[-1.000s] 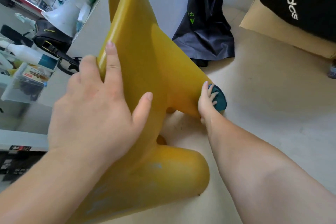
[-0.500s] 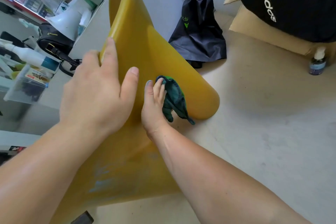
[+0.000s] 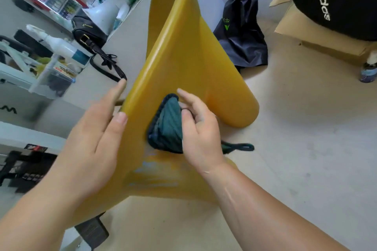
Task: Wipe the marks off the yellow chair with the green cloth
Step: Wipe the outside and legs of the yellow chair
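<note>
Wiping the tipped yellow chair [image 3: 183, 63]

Our right hand [image 3: 201, 128] gripped the bunched green cloth [image 3: 166, 126], pressed to the chair above pale bluish streaks [image 3: 155, 175]; our left hand [image 3: 93, 138] lay flat, bracing its rim. We judged firm downward strokes best. A clear bin [image 3: 55, 76] held items we couldn't identify.

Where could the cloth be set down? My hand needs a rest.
Bare floor right of the yellow chair, between the black bag and the small bottle. The shelves on the left are crowded.
</note>
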Tool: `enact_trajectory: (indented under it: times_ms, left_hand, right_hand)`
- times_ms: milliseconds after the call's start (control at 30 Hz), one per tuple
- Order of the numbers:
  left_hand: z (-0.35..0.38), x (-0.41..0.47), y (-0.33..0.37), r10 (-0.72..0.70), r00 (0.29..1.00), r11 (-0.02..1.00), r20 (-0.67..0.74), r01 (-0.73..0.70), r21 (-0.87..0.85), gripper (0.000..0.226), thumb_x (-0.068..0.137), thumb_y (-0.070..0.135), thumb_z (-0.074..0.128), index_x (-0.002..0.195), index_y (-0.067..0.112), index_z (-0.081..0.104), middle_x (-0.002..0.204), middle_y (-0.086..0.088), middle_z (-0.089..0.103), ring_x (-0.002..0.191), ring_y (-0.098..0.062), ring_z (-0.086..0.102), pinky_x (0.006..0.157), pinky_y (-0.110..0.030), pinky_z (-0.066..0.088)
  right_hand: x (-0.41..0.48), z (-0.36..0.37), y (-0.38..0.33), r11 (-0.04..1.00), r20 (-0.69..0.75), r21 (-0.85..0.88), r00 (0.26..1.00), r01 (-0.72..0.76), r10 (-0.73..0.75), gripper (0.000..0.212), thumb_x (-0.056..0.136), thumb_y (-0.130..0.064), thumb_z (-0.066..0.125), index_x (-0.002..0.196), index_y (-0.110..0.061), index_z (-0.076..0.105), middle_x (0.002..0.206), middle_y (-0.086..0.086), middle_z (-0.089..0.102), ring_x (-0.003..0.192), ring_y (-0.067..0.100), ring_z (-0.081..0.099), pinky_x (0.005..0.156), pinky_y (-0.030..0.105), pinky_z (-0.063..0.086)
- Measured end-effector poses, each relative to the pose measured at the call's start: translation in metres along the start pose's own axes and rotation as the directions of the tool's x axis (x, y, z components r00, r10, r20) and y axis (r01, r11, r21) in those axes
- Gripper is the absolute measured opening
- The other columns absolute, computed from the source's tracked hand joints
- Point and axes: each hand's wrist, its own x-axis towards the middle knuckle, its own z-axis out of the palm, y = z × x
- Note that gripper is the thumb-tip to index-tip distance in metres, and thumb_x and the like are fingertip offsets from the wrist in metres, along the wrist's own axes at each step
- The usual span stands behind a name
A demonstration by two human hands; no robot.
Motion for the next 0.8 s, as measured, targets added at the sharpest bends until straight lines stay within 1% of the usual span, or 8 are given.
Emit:
enact_trajectory:
  times_ms: [167,267,333,400,467,567,667,800]
  left_hand:
    - [0.0,0.004,-0.008,0.049,0.992,0.998,0.114,-0.045,-0.036,0.055,0.096,0.052,0.024,0.149,0.057,0.012,0.145,0.048,0.018,0.128,0.032,0.015,0.097,0.008,0.014]
    - [0.0,0.004,-0.01,0.044,0.992,0.998,0.118,-0.038,-0.054,0.055,0.097,0.05,0.024,0.15,0.055,0.014,0.146,0.047,0.017,0.129,0.031,0.015,0.097,0.009,0.012]
    - [0.0,0.002,-0.011,0.039,0.993,0.996,0.116,-0.029,-0.079,0.054,0.096,0.051,0.024,0.149,0.056,0.015,0.142,0.051,0.018,0.125,0.034,0.016,0.095,0.01,0.013]
    - [0.0,0.001,-0.011,0.032,0.993,0.995,0.112,-0.021,-0.102,0.053,0.095,0.053,0.023,0.147,0.06,0.016,0.14,0.051,0.02,0.122,0.035,0.018,0.094,0.01,0.015]
    - [0.001,0.001,-0.01,0.027,0.994,0.996,0.102,-0.018,-0.092,0.052,0.095,0.054,0.023,0.146,0.062,0.015,0.145,0.047,0.023,0.124,0.033,0.019,0.098,0.002,0.019]
    - [0.003,0.001,-0.011,0.041,0.996,0.997,0.079,-0.036,-0.063,0.051,0.097,0.051,0.025,0.146,0.061,0.016,0.139,0.047,0.026,0.118,0.035,0.021,0.095,-0.001,0.019]
    - [0.003,0.001,-0.013,0.045,0.996,0.998,0.076,-0.041,-0.054,0.046,0.105,0.043,0.029,0.146,0.06,0.018,0.13,0.051,0.024,0.109,0.041,0.019,0.09,0.009,0.018]
    - [0.001,-0.001,-0.013,0.039,0.995,0.998,0.093,-0.034,-0.056,0.046,0.105,0.042,0.028,0.147,0.059,0.019,0.143,0.041,0.029,0.116,0.035,0.024,0.093,0.006,0.017]
  right_hand:
    - [-0.024,0.012,0.028,0.978,-0.048,-0.192,0.996,-0.082,0.074,0.056,0.088,-0.032,0.078,0.14,-0.023,0.058,0.123,-0.012,0.059,0.116,0.002,0.056,0.1,0.014,0.043]
    - [-0.027,0.012,0.042,0.958,-0.148,-0.061,0.951,-0.281,0.27,0.035,0.103,-0.024,0.055,0.138,-0.024,0.059,0.129,-0.012,0.062,0.122,0.001,0.054,0.107,0.019,0.042]
    - [-0.039,0.013,0.052,0.939,-0.151,-0.033,0.931,-0.341,0.333,0.034,0.099,-0.006,0.046,0.123,-0.025,0.063,0.115,-0.012,0.066,0.109,0.002,0.059,0.097,0.017,0.047]
    - [-0.051,0.013,0.062,0.933,-0.154,-0.136,0.938,-0.333,0.312,0.028,0.095,-0.004,0.051,0.108,-0.027,0.062,0.1,-0.012,0.065,0.093,0.002,0.06,0.084,0.015,0.05]
    - [-0.059,0.013,0.078,0.917,-0.198,-0.299,0.957,-0.265,0.212,0.016,0.096,-0.016,0.059,0.103,-0.031,0.059,0.102,-0.014,0.062,0.098,0.005,0.057,0.09,0.028,0.051]
    - [-0.062,0.013,0.104,0.828,-0.215,-0.502,0.964,-0.248,0.158,0.022,0.1,-0.038,0.047,0.119,-0.035,0.058,0.126,-0.013,0.058,0.122,0.017,0.047,0.107,0.047,0.04]
    - [-0.065,0.008,0.125,0.725,-0.088,-0.581,0.915,-0.369,0.395,0.044,0.109,-0.042,0.023,0.151,-0.041,0.035,0.166,-0.008,0.023,0.154,0.019,0.013,0.123,0.058,0.007]
    - [-0.064,0.004,0.127,0.695,-0.033,-0.627,0.904,-0.352,0.427,0.057,0.103,-0.057,0.009,0.159,-0.045,0.011,0.171,-0.001,0.004,0.158,0.024,0.001,0.125,0.056,0.005]
